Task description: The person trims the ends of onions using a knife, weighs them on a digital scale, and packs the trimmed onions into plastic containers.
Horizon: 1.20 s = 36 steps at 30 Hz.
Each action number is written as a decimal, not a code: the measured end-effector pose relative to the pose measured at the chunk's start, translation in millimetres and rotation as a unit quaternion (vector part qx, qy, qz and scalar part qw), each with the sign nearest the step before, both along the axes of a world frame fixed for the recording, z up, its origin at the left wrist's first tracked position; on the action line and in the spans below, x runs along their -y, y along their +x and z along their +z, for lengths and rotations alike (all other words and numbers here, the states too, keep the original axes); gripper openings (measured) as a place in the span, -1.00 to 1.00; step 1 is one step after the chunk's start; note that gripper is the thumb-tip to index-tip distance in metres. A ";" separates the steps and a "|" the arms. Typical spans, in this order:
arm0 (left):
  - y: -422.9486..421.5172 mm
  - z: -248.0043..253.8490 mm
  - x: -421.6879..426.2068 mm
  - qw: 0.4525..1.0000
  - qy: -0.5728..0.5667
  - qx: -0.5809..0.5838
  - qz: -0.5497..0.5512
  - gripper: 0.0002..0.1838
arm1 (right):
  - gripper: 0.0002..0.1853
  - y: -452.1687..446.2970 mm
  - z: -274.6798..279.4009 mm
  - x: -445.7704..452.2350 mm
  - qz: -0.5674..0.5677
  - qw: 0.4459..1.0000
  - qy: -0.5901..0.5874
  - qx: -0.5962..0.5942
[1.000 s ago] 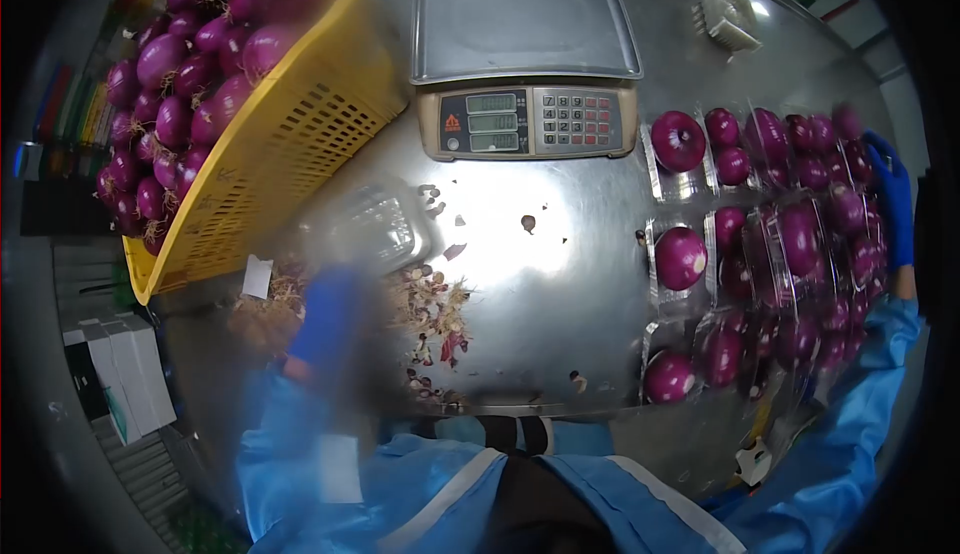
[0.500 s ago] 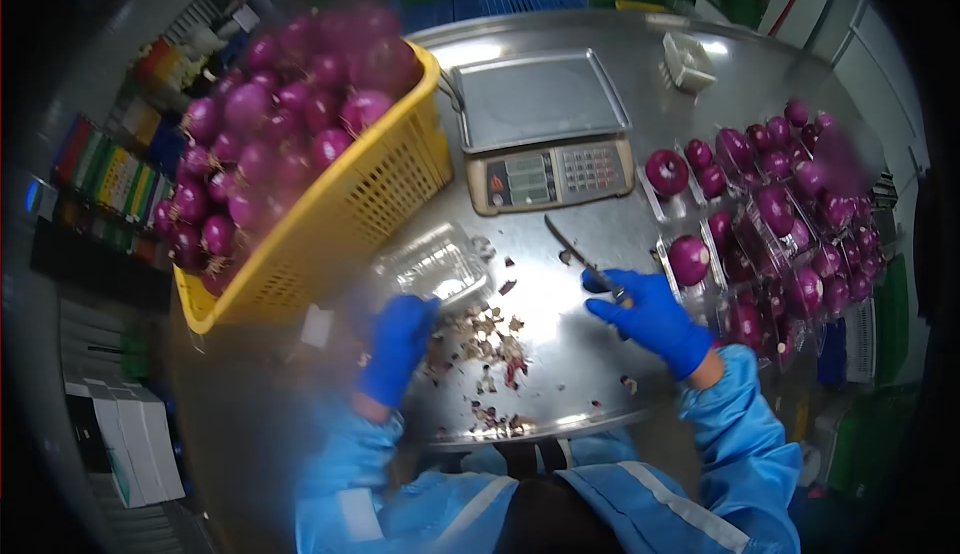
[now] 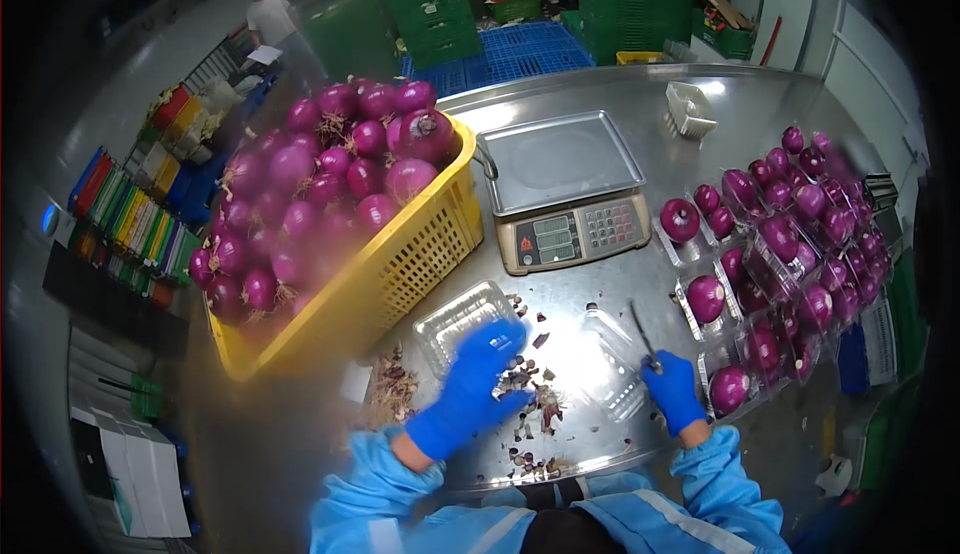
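Note:
My left hand (image 3: 470,389), in a blue glove, has its fingers apart over onion scraps (image 3: 545,404) and beside an empty clear tray (image 3: 462,324). In my right hand (image 3: 674,390), also gloved, is a small knife (image 3: 643,332), its blade pointing up and away from me. Another clear tray (image 3: 612,366) lies on the steel table just left of the knife. A yellow crate (image 3: 425,264) heaped with red onions (image 3: 325,189) leans at the left. Clear trays of red onions (image 3: 765,349) stand in rows at the right.
A weighing scale (image 3: 565,164) sits at the middle of the table (image 3: 560,304), beyond my hands. Farther back is a stack of small trays (image 3: 690,111). Green crates (image 3: 640,4), a blue pallet (image 3: 530,51) and a person (image 3: 272,22) are in the background.
My left hand has opened out over the scraps. My right hand came in from the right-hand onion trays and now holds the knife. A clear tray now lies near it. The view has tilted up.

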<state>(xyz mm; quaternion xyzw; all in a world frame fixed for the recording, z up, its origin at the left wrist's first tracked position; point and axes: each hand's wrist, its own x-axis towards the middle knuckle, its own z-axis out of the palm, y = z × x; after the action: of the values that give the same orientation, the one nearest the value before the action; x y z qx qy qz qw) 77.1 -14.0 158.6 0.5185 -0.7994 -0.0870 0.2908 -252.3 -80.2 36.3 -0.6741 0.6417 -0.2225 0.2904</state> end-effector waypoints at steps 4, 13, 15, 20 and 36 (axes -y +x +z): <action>58.5 59.2 85.4 0.960 -0.112 -0.137 0.219 -0.23 | -0.63 -40.4 -39.8 -27.7 -0.063 0.995 0.052 -0.060; 139.5 40.5 276.6 0.930 -0.140 0.063 0.333 0.13 | -0.39 -30.9 18.0 -23.7 -0.069 0.989 0.071 -0.109; 134.8 42.3 281.5 0.937 -0.088 0.004 0.337 0.16 | -0.40 -26.4 25.3 -17.0 -0.043 0.991 0.094 -0.082; 122.4 63.9 261.2 0.924 -0.174 -0.221 0.260 0.00 | -0.45 -10.8 19.8 -17.1 -0.009 0.998 0.050 -0.023; 16.6 14.4 -62.9 0.842 0.329 -0.413 0.113 0.13 | -0.63 92.7 114.7 -31.0 0.449 0.889 -0.057 0.075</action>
<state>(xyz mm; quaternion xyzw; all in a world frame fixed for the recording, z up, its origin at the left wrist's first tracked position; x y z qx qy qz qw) 93.7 48.9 173.0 0.5862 -0.4654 -0.5178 0.4143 -159.6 -49.2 150.9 -0.8870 0.2333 -0.1547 0.3673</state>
